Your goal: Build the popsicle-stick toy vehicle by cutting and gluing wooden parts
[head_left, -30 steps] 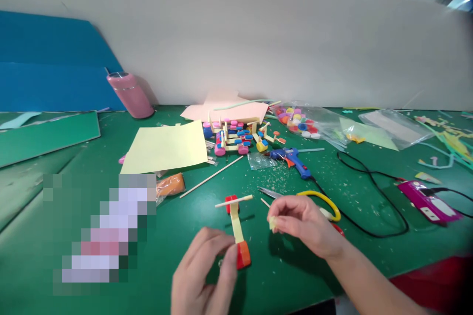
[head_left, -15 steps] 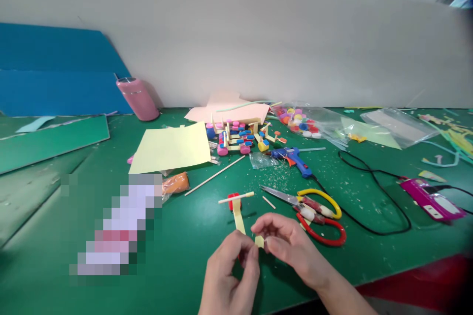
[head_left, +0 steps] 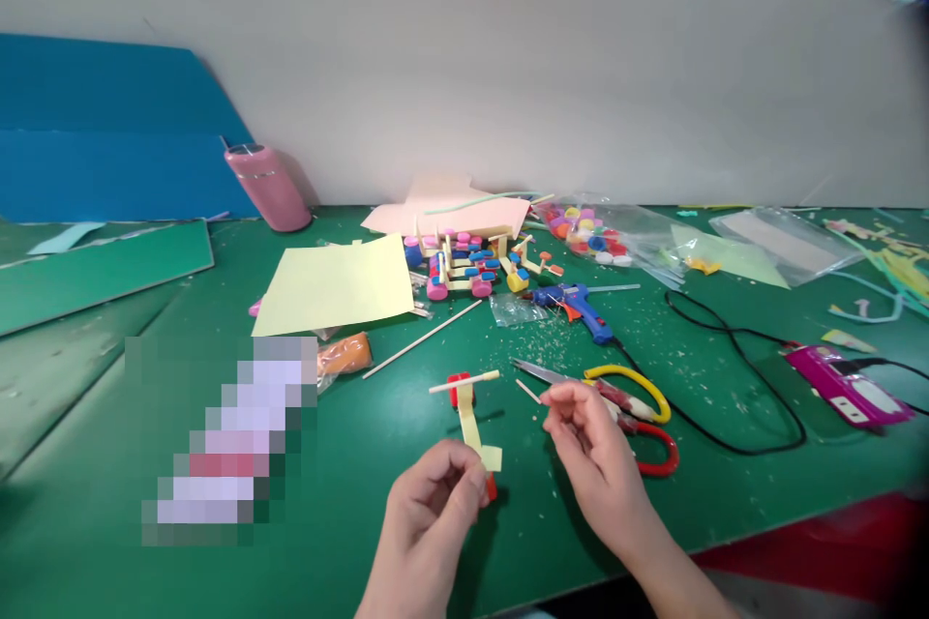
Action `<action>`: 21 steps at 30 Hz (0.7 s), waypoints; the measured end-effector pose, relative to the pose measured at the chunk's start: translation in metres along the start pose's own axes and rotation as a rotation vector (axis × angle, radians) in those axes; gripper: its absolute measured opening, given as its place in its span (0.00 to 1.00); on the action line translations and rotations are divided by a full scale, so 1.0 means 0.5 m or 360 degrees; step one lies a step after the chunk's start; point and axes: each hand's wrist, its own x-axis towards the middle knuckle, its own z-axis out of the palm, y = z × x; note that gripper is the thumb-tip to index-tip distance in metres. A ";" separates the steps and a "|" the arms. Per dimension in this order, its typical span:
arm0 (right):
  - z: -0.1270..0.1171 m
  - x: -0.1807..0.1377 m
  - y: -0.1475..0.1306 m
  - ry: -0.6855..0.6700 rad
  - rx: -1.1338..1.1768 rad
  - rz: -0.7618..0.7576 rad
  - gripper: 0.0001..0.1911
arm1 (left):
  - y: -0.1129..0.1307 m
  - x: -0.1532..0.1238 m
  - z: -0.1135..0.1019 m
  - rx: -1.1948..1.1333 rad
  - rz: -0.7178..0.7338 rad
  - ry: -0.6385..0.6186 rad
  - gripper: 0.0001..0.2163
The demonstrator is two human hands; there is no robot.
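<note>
Faces a green table (head_left: 312, 561) backed by a white panel (head_left: 508, 68), crowded along its far half. Shows from the far left: a blue board (head_left: 108, 131), a leaning pink tumbler (head_left: 268, 187), a yellow sheet (head_left: 338, 285), a heap of small wheeled pieces (head_left: 464, 266) and a clear bag of coloured caps (head_left: 591, 237). Nearer: an orange packet (head_left: 344, 355) and a long thin stick (head_left: 422, 339). Right of centre: a blue glue gun (head_left: 581, 308), then a looping black cord (head_left: 733, 334) near a purple power strip (head_left: 846, 385). Closest in the way: scissors (head_left: 660, 451) partly behind the right hand (head_left: 595, 450), and a short stick (head_left: 528, 391) just beside those fingertips.

Angles the right hand in from the lower right, fingers half curled toward the thumb; cannot tell the contents of this grip. Brings the left hand (head_left: 434, 513) in from the lower edge, thumb and forefinger in a narrow pinch.

Grips with it the near end of a strip assembly (head_left: 470, 426), red there and mostly covered; points the far end, a red block crossed by a pale stick, away from both hands. Has a small yellow square (head_left: 492, 458) jutting out beside the left fingertips, apart from the right hand; cannot tell whether pinched or attached.
</note>
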 end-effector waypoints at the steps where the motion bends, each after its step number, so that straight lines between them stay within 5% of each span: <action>1: -0.004 -0.002 0.001 0.0001 -0.0010 -0.0034 0.04 | -0.001 0.001 0.000 -0.0020 -0.0017 0.0006 0.11; 7: -0.010 -0.018 -0.009 -0.0396 0.0088 0.0006 0.14 | 0.000 0.000 0.002 -0.0068 -0.0093 0.0013 0.11; 21: 0.033 -0.006 -0.013 -0.0405 0.0896 0.0428 0.22 | 0.008 0.002 0.001 -0.0180 -0.0067 0.0133 0.11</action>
